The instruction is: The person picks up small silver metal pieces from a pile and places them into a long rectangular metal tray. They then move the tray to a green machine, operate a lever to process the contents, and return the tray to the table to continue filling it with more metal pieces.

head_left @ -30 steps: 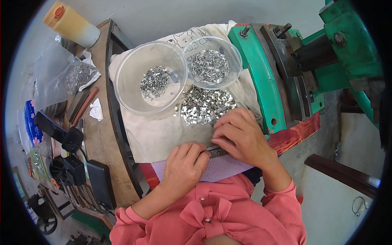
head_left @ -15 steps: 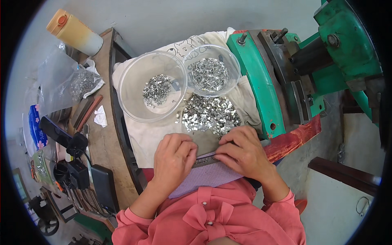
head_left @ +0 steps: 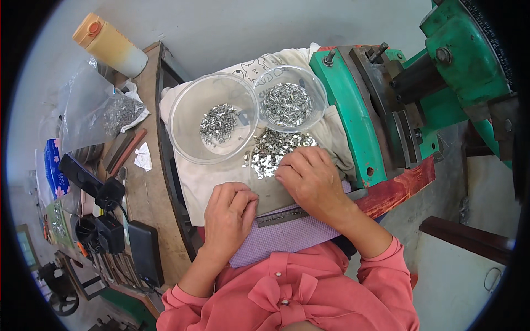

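Observation:
A dark, narrow metal strip with a row of small marks or slots lies across the cloth close to my lap. By its left end is my left hand, its fingers curled with the tips together; whatever they hold is hidden. My right hand reaches over the near right edge of a heap of small shiny metal pieces. Its fingers are bent and closed at the heap, and I cannot make out what is in them. Beyond the heap stand a large clear tub and a smaller clear tub, both partly filled with small metal parts.
A green machine press stands at the right. On the wooden table at the left are a yellow bottle, a plastic bag of small parts and a black phone-like device. Purple checked cloth covers my lap.
My right hand has moved away from the strip, up to the metal heap. The strip now shows more fully. My left hand has shifted slightly left and stays near the strip's left end.

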A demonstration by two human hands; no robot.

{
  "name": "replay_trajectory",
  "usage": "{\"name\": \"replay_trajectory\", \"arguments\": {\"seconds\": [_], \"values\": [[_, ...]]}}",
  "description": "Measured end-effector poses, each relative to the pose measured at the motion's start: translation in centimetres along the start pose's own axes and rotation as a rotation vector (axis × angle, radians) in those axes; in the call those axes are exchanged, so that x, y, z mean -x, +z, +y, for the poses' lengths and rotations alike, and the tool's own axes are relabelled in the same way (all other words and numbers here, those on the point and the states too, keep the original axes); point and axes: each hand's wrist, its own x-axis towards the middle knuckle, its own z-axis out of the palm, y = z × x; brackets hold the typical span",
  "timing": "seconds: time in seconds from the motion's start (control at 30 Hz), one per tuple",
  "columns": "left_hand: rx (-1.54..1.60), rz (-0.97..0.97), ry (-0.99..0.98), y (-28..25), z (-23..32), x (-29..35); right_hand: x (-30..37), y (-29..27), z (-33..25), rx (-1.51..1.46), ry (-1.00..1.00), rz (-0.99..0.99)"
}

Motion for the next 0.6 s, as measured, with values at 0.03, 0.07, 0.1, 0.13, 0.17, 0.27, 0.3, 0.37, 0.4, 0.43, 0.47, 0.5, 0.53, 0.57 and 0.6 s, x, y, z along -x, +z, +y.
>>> {"name": "replay_trajectory", "arguments": {"seconds": [0.03, 0.07, 0.1, 0.13, 0.17, 0.27, 0.3, 0.37, 0.4, 0.43, 0.47, 0.5, 0.53, 0.57, 0.6], "values": [[-0.001, -0.009, 0.01, 0.0, 0.1, -0.1, 0.1, -0.2, 0.0, -0.038, 0.016, -0.002], [-0.002, -0.018, 0.018, 0.1, 0.2, 0.0, 0.2, -0.5, -0.1, -0.078, 0.03, -0.005], [-0.004, -0.034, 0.025, 0.3, 0.2, 0.1, 0.4, -0.7, -0.2, -0.117, 0.045, -0.009], [-0.007, -0.05, 0.032, 0.4, 0.3, 0.2, 0.6, -0.9, -0.3, -0.127, 0.047, 0.002], [-0.01, -0.068, 0.04, 0.4, 0.3, 0.2, 0.9, -1.1, -0.3, -0.136, 0.051, 0.015], [0.004, -0.089, 0.04, 0.2, 0.3, 0.2, 1.4, -1.3, -0.3, -0.142, 0.078, 0.025], [0.01, -0.08, 0.036, 0.2, 0.3, 0.2, 1.4, -1.3, -0.3, -0.141, 0.09, 0.024], [0.022, -0.063, 0.027, 0.2, 0.2, 0.2, 1.3, -1.2, -0.3, -0.153, 0.092, 0.025], [0.027, -0.058, 0.024, 0.2, 0.2, 0.2, 1.3, -1.2, -0.2, -0.159, 0.094, 0.026], [0.032, -0.052, 0.022, 0.2, 0.1, 0.2, 1.2, -1.0, -0.2, -0.166, 0.088, 0.029], [0.037, -0.048, 0.019, 0.2, 0.1, 0.1, 1.0, -0.9, -0.2, -0.174, 0.083, 0.033], [0.037, -0.046, 0.016, 0.3, 0.1, 0.1, 0.9, -0.7, -0.2, -0.183, 0.078, 0.037], [0.038, -0.045, 0.014, 0.3, 0.1, 0.1, 0.6, -0.6, -0.2, -0.178, 0.061, 0.034], [0.04, -0.043, 0.012, 0.3, 0.1, 0.1, 0.4, -0.4, -0.2, -0.172, 0.044, 0.031], [0.048, -0.047, 0.0, 0.3, 0.1, 0.0, 0.2, -0.3, -0.2, -0.166, 0.028, 0.028]]}}
